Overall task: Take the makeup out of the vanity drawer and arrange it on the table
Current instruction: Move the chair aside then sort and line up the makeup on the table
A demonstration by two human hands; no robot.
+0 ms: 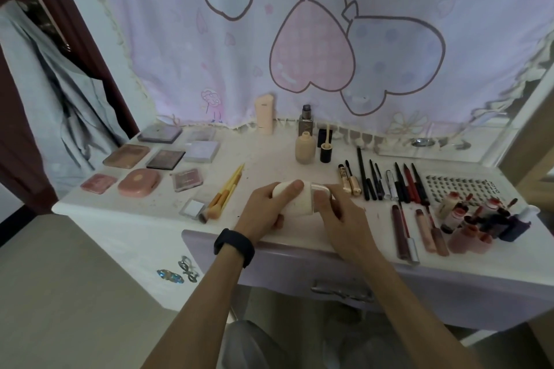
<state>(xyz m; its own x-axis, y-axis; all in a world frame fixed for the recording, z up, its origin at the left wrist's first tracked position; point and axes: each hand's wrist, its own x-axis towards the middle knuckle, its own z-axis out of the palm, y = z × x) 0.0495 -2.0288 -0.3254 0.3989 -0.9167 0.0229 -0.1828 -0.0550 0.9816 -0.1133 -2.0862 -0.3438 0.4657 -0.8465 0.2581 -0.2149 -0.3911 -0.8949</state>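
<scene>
One cream bottle (296, 204), held sideways over the 6 o'clock edge of the table (269, 156), looks smooth, hard and probably slippery, so the left hand (263, 210) wraps its wide body while the right hand (338, 214) pinches the shiny cap (319, 188), with brushes (224, 192) at its 9 o'clock.
</scene>
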